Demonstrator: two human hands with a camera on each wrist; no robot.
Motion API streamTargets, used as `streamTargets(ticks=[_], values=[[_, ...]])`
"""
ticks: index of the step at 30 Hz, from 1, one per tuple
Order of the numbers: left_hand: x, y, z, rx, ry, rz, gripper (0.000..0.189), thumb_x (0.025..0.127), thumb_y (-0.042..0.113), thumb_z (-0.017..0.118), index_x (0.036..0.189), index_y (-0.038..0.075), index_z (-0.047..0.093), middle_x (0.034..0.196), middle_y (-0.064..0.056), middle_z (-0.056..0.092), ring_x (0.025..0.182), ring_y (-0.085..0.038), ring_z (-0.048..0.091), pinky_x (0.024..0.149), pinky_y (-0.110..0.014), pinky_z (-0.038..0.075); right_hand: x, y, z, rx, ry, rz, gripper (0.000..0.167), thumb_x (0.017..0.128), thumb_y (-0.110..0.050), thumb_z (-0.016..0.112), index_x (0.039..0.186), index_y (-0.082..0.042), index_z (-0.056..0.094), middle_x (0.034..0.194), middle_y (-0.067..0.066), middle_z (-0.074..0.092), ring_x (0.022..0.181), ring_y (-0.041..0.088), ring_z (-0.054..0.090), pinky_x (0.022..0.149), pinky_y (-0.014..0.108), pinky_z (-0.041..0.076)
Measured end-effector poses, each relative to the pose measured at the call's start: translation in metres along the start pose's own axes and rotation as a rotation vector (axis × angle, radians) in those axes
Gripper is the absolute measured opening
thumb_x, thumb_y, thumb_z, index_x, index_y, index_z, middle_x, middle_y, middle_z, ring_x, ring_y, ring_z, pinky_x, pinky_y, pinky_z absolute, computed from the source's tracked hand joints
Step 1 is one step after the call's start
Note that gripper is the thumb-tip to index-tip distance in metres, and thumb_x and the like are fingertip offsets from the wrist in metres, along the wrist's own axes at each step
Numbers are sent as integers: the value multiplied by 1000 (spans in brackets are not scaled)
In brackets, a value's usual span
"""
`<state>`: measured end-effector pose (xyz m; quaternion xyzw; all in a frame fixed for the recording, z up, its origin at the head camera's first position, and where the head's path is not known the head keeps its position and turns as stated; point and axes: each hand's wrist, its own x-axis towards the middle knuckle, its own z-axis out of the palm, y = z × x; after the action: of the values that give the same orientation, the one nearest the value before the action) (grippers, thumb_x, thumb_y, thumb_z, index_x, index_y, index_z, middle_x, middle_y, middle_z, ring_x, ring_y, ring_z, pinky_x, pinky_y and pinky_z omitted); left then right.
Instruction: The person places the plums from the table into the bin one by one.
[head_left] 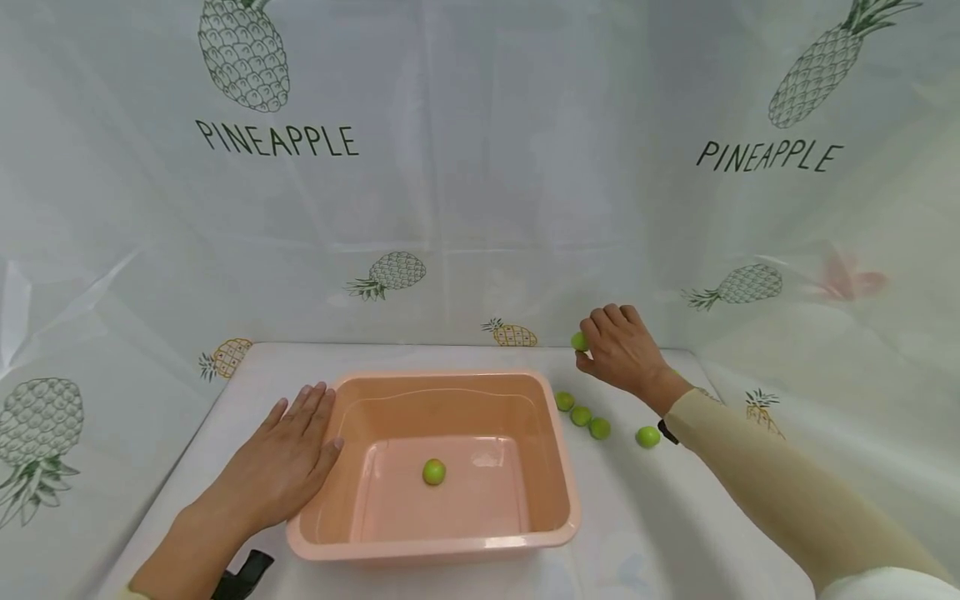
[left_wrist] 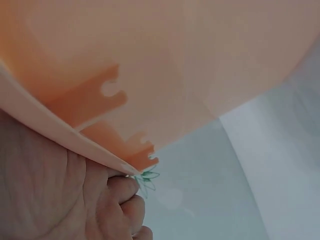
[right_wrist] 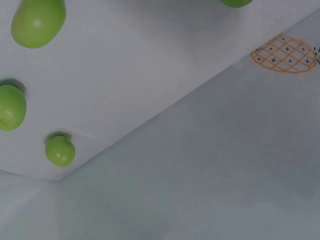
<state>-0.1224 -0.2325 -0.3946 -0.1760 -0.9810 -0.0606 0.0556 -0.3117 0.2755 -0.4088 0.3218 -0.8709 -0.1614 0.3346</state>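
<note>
In my head view: one pink tub [head_left: 435,550] on a white tabletop [head_left: 652,525]. One loose fruit [head_left: 433,472], green, on its floor. One left hand [head_left: 277,458], fingers straight, laid along its left rim. One right hand [head_left: 626,350], fingers pinching a held fruit [head_left: 578,341] near the far edge. I count three green fruits [head_left: 581,416] in a slanting row right of the tub, plus a single fruit [head_left: 648,437] near the right wrist.

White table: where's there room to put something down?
The white table is bare between the pink tub and tan sleeve, nearer you than the loose green fruits. The tub's floor is free around one fruit. It's crowded by the tub's far right corner, where three fruits sit in a row.
</note>
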Motion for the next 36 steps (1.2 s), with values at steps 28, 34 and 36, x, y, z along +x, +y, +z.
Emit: streamTargets(ticks=[28, 34, 36], values=[[0, -1, -2, -74, -54, -21, 73, 113, 38, 47, 161, -12, 26, 169, -32, 25, 157, -50, 26, 124, -68, 27, 124, -115, -134, 525, 25, -244, 30, 93, -43, 66, 94, -14, 59, 88, -2, 54, 85, 20, 46, 75, 35, 37], [2, 2, 0, -73, -39, -19, 72, 113, 36, 47, 160, -13, 27, 168, -32, 27, 156, -50, 27, 124, -68, 27, 132, -156, -132, 526, 2, -340, 26, 93, -43, 63, 92, -17, 58, 87, -5, 54, 83, 16, 45, 73, 29, 36], [2, 3, 1, -73, -39, -18, 71, 112, 35, 48, 160, -13, 27, 168, -32, 27, 156, -50, 28, 124, -68, 27, 132, -165, -130, 536, -33, -365, 26, 94, -44, 64, 94, -18, 58, 88, -6, 53, 84, 15, 45, 73, 28, 36]])
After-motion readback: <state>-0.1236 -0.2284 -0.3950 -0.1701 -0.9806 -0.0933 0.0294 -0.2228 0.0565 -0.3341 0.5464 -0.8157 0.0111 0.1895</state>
